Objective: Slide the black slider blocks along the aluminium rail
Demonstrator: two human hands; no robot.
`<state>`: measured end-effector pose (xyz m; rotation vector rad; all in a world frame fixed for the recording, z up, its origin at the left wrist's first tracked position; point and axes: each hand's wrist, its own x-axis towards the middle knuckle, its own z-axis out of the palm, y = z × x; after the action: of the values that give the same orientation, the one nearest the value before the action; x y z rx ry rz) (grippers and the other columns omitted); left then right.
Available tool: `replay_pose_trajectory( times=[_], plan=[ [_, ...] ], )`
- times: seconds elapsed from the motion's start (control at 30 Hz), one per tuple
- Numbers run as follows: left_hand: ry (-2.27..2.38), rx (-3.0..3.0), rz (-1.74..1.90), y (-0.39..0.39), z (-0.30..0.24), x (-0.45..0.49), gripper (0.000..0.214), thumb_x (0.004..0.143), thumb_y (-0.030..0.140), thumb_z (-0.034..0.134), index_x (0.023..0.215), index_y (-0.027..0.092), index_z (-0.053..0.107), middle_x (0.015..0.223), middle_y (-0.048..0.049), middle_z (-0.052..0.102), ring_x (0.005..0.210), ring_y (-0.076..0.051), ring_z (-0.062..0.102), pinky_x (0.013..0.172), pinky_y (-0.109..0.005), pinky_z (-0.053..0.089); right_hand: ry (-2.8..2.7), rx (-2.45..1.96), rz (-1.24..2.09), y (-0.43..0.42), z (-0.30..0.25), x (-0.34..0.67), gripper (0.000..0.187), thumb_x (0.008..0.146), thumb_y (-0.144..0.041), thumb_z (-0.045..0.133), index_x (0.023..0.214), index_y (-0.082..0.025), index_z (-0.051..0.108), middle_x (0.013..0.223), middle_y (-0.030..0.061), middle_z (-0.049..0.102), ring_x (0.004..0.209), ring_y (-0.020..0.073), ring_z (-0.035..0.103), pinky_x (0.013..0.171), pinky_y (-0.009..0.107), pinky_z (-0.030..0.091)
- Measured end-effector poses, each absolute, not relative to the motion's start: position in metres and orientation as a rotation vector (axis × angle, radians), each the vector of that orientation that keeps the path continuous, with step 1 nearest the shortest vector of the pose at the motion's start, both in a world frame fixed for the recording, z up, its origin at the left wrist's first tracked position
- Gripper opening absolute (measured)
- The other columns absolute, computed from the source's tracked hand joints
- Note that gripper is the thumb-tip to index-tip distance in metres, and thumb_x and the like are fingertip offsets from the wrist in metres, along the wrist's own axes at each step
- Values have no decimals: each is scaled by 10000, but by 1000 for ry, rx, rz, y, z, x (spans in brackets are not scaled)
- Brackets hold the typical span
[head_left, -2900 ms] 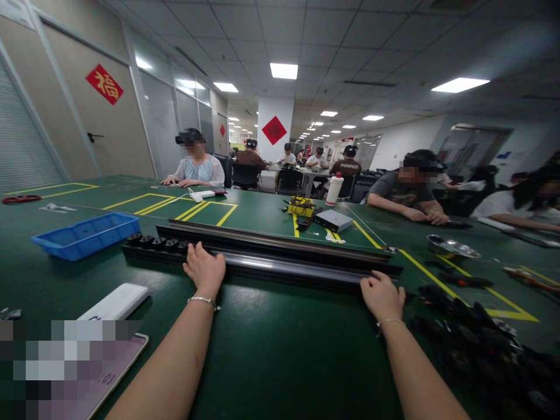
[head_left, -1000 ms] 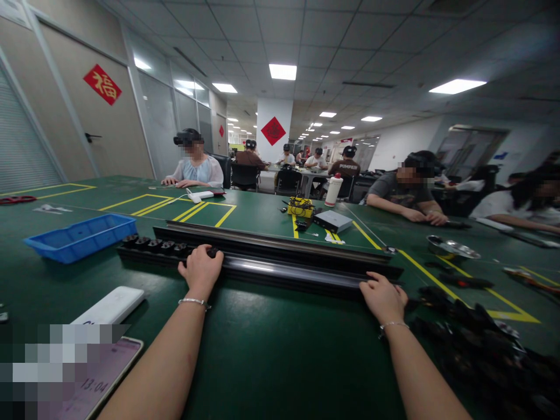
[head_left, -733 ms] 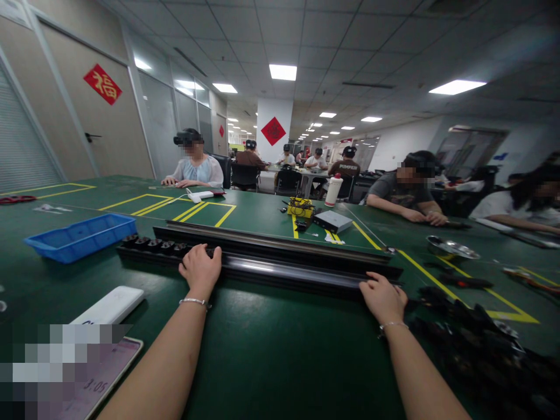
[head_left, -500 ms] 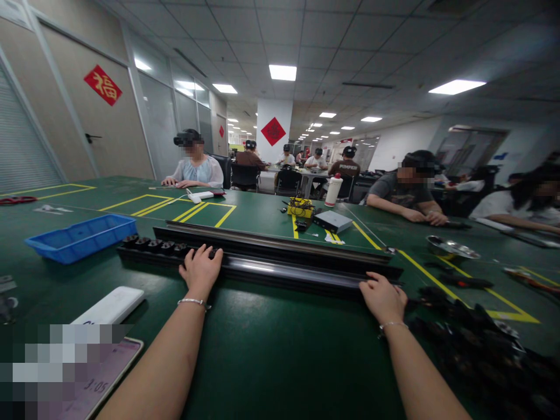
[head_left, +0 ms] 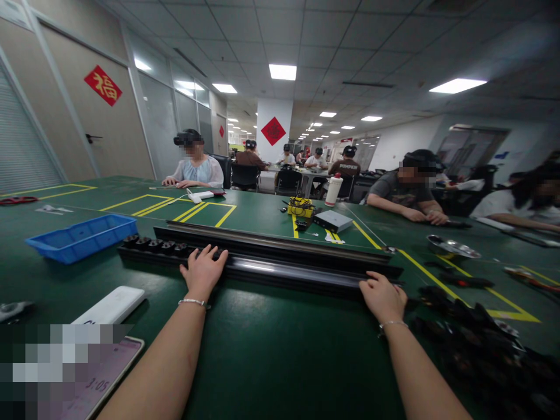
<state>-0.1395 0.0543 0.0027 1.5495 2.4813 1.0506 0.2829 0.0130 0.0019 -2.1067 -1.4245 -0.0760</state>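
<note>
Ahead at twelve o'clock, a long black rail [head_left: 271,267] lies across the green counter [head_left: 271,356]. My left hand [head_left: 203,267] spreads over small black parts [head_left: 155,245] toward ten o'clock; my right hand [head_left: 384,294] curls at the two-o'clock end, pinch unclear. I'd brace right, press left evenly.

In gold, "福" is shown on the red door sign [head_left: 103,85]. "PUMPKIN" is printed on the back of a brown shirt [head_left: 349,167]. On the phone [head_left: 114,366], "3:05" can be read. The darker mark on the red pillar sign [head_left: 273,131] and the partly hidden lettering on the white box [head_left: 117,302] cannot be made out.
</note>
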Motion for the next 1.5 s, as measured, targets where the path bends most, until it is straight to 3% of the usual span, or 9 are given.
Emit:
replay_pose_trajectory(
  times=[0.53, 0.67, 1.07, 1.5],
  plan=[
    [2534, 1842, 704, 47, 12, -135, 556, 858, 604, 313, 1263, 312, 558, 1438, 1, 420, 1389, -313, 207, 1075, -644, 120, -1434, -2123, -76, 13, 2, 283, 323, 713, -350, 424, 528, -261, 673, 1209, -10, 617, 1000, 210, 550, 976, 455, 250],
    [2500, 1984, 639, 46, 12, -132, 598, 858, 606, 319, 1295, 259, 535, 1431, -31, 432, 1380, -293, 245, 1099, -575, 149, -1433, -2124, -78, 13, 2, 284, 317, 714, -350, 431, 531, -260, 673, 1207, -16, 616, 997, 209, 552, 978, 451, 253],
    [2407, 2184, 555, 43, 14, -125, 583, 871, 588, 317, 1312, 263, 516, 1421, -41, 447, 1342, -266, 335, 1081, -485, 234, -1425, -2115, -85, 15, 0, 285, 315, 714, -345, 431, 529, -271, 675, 1194, -22, 625, 1021, 210, 547, 983, 459, 246],
    [2392, 2209, 538, 46, 11, -124, 610, 874, 592, 301, 1327, 235, 502, 1427, -60, 436, 1346, -264, 333, 1076, -457, 256, -1407, -2078, -63, 17, -4, 288, 302, 696, -358, 419, 557, -272, 673, 1177, -19, 631, 1024, 205, 543, 976, 448, 241]
  ],
)
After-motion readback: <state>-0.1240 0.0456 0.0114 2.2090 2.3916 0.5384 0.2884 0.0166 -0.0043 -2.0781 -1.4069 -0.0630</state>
